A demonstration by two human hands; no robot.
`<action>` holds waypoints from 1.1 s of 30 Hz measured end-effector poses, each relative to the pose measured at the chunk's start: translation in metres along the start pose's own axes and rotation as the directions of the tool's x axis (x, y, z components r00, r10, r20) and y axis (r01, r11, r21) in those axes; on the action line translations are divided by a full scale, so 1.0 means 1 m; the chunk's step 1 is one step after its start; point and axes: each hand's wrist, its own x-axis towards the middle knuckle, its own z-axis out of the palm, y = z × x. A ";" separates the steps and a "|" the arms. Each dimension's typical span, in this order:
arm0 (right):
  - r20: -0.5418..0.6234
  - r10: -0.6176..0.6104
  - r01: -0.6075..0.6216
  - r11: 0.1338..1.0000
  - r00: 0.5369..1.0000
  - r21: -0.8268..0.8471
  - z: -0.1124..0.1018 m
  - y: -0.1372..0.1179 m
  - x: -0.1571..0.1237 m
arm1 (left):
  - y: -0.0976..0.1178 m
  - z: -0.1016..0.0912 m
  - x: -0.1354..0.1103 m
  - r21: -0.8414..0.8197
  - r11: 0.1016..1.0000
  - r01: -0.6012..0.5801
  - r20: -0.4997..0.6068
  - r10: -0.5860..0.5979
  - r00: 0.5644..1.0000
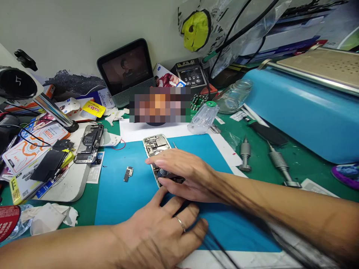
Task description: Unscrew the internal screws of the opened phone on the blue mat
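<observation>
an opened smartphone with a pale frame and bare inner parts (156, 142) is laid on a flat blue mat (112, 203), in front of both hands — a plain ground on which small parts are presumably easier to see. the right hand (186, 170) is arched over the phone; a dark, rounded object (163, 173) is partly covered by it, and whether this is gripped cannot be told. the left hand (172, 224) is curled close beside it near the phone's lower end, perhaps for steadiness, its hold likewise hidden. a small black-and-silver component (128, 174) is set apart leftward, likely so that it is not brushed away. a grey ribbed metal screwdriver (245, 155) is placed rightward on the green desk (261, 162), seemingly for easy reach.
</observation>
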 end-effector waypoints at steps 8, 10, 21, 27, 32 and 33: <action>0.014 0.000 0.000 1.000 1.000 -0.009 0.001 0.003 -0.003 | 0.000 0.002 0.000 0.020 1.000 0.002 -0.018 -0.002 1.000; 0.016 0.008 -0.008 1.000 1.000 -0.009 0.001 0.003 -0.003 | 0.000 0.002 0.000 0.020 1.000 -0.004 -0.022 0.004 1.000; -0.066 0.082 -0.081 0.997 0.994 0.014 0.003 0.001 -0.005 | -0.003 0.008 0.000 0.007 0.999 -0.035 -0.074 0.036 0.997; -0.126 0.166 -0.156 0.984 0.978 0.082 0.004 0.000 -0.011 | -0.001 0.007 0.001 0.001 1.000 -0.024 -0.073 0.024 0.997; -0.188 0.203 -0.194 0.979 0.961 0.066 0.005 0.001 -0.013 | 0.005 0.005 0.000 0.062 0.998 0.021 -0.041 -0.018 0.999; -0.185 0.212 -0.204 0.977 0.959 0.061 0.005 0.002 -0.014 | 0.006 0.005 0.000 0.061 0.998 0.036 -0.043 -0.033 0.999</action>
